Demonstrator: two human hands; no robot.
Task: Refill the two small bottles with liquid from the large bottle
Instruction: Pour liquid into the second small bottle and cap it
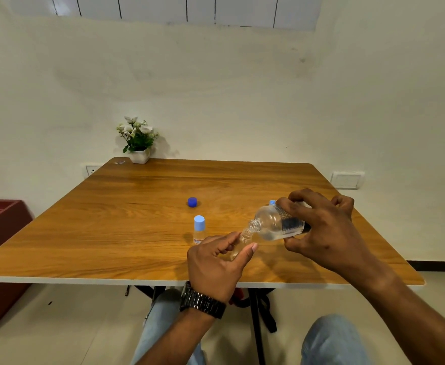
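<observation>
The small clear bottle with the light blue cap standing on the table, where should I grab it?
Hold the small clear bottle with the light blue cap round its clear body below the cap, coming from the left side. It stands upright, and the left hand crowds its right side.

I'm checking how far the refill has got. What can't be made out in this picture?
Head view only:
- Fill level of the small bottle: the left hand wraps it, and clear liquid barely shows.
- Label on the large bottle: too small, partly under the right hand.
- Light blue thing behind the large bottle: mostly hidden.
- Capped bottle label: too small.
</observation>
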